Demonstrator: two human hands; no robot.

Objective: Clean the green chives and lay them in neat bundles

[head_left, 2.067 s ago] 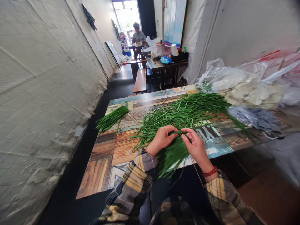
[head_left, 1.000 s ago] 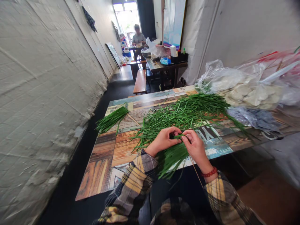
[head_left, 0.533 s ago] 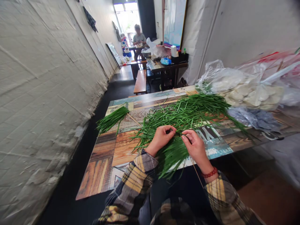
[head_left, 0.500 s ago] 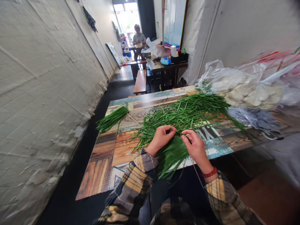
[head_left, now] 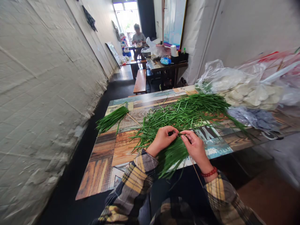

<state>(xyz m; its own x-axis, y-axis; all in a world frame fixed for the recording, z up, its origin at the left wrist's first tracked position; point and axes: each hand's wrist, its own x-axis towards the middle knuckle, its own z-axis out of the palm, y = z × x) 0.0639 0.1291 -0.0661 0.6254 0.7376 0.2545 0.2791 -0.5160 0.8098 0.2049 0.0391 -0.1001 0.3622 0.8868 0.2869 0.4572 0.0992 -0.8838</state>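
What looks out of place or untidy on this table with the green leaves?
Nothing looks damaged or spilled. The loose green leaves lie scattered in all directions, unlike the neat bundle at the table's left edge. The bunch under the left hand and right hand hangs over the near edge.

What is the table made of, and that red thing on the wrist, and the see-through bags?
Table top: looks like a glossy printed sheet with painted-plank pictures and letters, maybe laminate, not bare wood. Bracelet beside the right hand: small round red beads, glass or plastic, hard to tell. Bags: thin clear plastic, crinkled and shiny.
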